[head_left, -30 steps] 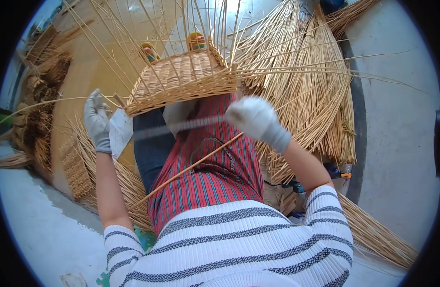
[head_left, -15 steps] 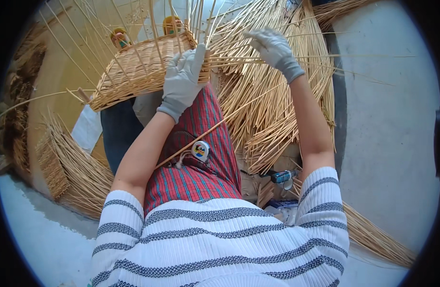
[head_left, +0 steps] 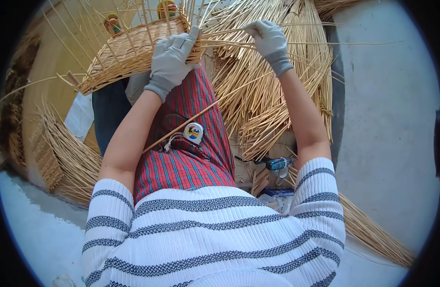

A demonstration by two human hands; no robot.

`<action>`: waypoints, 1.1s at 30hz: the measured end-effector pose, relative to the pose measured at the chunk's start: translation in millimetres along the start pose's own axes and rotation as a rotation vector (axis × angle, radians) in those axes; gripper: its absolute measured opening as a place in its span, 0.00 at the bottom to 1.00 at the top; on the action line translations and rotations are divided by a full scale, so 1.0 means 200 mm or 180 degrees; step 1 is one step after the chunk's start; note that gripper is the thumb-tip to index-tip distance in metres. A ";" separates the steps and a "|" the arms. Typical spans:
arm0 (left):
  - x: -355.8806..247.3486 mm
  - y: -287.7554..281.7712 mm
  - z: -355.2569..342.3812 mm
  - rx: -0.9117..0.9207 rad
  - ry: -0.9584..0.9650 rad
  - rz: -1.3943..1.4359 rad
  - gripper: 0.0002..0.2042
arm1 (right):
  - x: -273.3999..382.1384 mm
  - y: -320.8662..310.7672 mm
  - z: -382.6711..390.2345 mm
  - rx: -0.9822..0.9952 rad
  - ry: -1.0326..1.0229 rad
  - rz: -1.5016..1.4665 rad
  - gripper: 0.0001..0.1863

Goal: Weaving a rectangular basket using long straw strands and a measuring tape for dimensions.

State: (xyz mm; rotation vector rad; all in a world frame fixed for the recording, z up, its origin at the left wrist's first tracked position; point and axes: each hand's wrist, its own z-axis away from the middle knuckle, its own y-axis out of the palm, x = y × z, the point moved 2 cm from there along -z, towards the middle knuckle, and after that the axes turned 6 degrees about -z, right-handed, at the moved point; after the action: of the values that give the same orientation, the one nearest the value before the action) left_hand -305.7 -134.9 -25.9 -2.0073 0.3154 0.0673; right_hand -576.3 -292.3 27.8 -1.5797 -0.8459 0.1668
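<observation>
Grey knit gloves on left hand (head_left: 172, 57) & right hand (head_left: 270, 43), cuffs at wrists. White ribbed short-sleeve top (head_left: 215, 239) w/ dark patterned stripes. Below the top: red plaid apron (head_left: 186, 158), dark trousers (head_left: 110, 115).

Both forearms bare, reaching far from the lower edge; both hands in grey gloves. Left hand (head_left: 173, 56) lies palm down, fingers spread and stretched toward the far side, wrist slightly bent, arm angled up from near left. Right hand (head_left: 269, 40) sits farther right, fingers curled in a pinch, elbow bent, forearm running near-right to far-centre.
</observation>
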 end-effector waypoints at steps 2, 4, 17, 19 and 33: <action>-0.01 -0.01 0.00 -0.0013 0.0014 -0.0019 0.54 | -0.01 -0.01 -0.01 0.0112 0.0059 0.0125 0.14; -0.01 0.00 0.00 0.0075 -0.0013 0.0041 0.51 | 0.00 -0.03 -0.02 -0.0558 -0.0461 0.0624 0.14; -0.01 -0.01 0.00 0.0126 -0.0021 0.0087 0.51 | 0.18 -0.11 0.06 -0.0037 0.0037 0.0837 0.09; -0.01 -0.02 0.00 0.0140 -0.0028 0.0153 0.52 | 0.25 -0.19 0.10 -0.0193 -0.0501 0.1276 0.10; 0.04 0.09 0.02 -0.0714 -0.0425 0.1333 0.19 | 1.07 -0.05 -0.21 -0.0631 -0.3987 0.0588 0.24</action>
State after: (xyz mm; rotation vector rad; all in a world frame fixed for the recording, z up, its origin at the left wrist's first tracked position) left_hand -303.1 -139.3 -45.4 -2.1136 0.6618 0.5177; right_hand -403.3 -199.4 123.3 -1.6595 -1.6816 1.3304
